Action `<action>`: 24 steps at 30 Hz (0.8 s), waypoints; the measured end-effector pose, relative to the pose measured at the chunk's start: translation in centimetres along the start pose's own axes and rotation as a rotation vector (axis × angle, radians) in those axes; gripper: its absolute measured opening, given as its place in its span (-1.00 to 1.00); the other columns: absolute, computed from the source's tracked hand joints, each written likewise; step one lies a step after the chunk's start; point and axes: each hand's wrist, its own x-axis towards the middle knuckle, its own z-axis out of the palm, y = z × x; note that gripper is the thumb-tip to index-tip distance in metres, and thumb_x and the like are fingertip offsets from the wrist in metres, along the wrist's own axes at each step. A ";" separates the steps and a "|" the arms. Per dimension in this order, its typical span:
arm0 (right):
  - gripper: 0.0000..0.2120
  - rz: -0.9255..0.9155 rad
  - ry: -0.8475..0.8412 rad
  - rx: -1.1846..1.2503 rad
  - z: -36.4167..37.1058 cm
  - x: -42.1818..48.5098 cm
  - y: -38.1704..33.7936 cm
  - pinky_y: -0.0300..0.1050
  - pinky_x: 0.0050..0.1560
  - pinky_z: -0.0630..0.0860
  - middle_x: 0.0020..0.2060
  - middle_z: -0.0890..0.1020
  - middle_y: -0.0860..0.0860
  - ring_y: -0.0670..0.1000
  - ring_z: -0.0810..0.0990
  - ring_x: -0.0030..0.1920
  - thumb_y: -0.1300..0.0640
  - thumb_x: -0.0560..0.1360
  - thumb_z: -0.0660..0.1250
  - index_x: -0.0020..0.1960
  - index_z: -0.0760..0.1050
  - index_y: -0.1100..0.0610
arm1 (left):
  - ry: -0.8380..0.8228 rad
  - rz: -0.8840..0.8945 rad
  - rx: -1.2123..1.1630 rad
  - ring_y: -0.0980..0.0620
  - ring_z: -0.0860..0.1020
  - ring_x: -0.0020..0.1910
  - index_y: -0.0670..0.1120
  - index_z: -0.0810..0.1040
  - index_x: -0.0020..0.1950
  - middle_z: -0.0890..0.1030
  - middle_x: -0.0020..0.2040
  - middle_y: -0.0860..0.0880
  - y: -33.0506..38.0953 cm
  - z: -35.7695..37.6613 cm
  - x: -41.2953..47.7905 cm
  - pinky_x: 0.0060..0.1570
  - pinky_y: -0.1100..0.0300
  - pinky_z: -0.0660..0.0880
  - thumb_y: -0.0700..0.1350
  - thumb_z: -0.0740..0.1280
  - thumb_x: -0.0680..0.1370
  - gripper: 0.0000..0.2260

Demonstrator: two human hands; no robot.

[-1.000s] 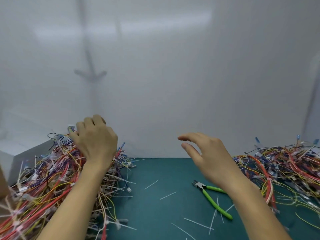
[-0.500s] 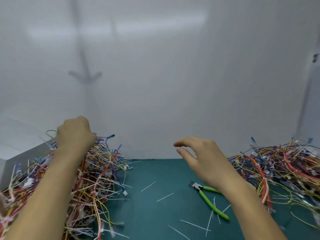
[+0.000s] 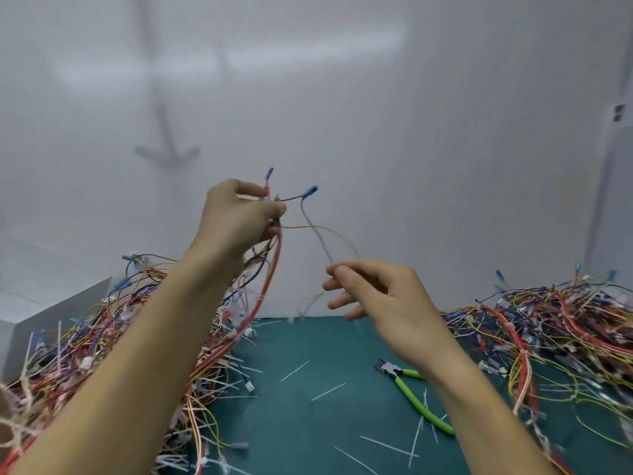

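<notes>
Left hand (image 3: 239,214) grips one wire bundle (image 3: 270,272); right hand (image 3: 380,296) seemingly pinches one blurred strand (image 3: 317,234), near one green cutter (image 3: 416,402)

The bench (image 3: 308,430) has a dark green top. Green-handled cutters (image 3: 412,399) lie flat on it. Well to the left of the cutters is a tangled pile of wires (image 3: 85,337), and just to their right spreads a second wire heap (image 3: 565,323). Thin white offcuts (image 3: 328,391) lie scattered around the cutters, a few crossing the handles.
</notes>
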 end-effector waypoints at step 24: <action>-0.82 0.143 0.296 0.244 -2.0 0.9 2.1 -0.21 -0.37 0.61 -0.31 0.73 0.02 -0.01 0.69 -0.36 0.38 0.57 0.30 -0.07 0.60 0.15 | -0.687 0.204 0.844 0.12 0.65 -0.07 -0.03 0.59 0.12 0.68 0.02 0.08 -3.7 -1.0 -0.7 0.09 0.10 0.55 0.18 0.23 0.60 -0.67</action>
